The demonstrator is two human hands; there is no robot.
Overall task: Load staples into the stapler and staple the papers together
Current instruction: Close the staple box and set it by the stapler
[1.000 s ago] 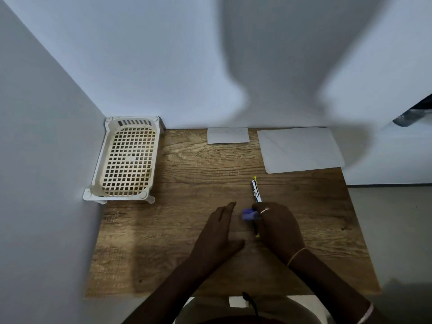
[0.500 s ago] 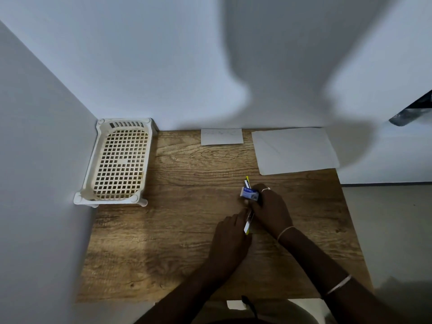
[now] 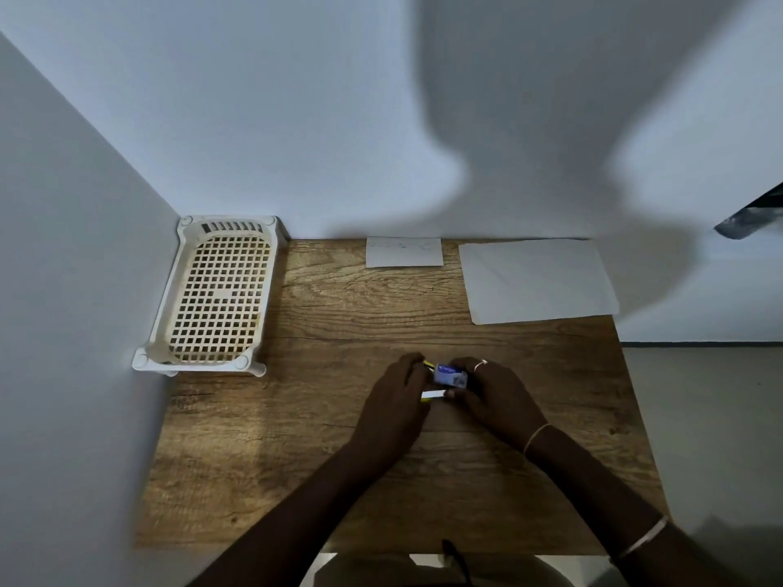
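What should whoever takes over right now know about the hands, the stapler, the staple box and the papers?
Left hand: fingers closed on the white-and-yellow stapler, mid-table.
Right hand: fingers closed on the small blue staple box, right against the stapler.
Papers: flat at the table's far right corner, untouched; a smaller sheet lies at the far edge to their left.
Done: stapler and box brought together. Whether any staples are loaded cannot be seen.
Left: load staples, close the stapler, staple the papers.

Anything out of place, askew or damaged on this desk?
Nothing stands out. The basket, card and papers lie flat and tidy along the back. Both hands, left and right, hold the stapler and a small blue box mid-desk.
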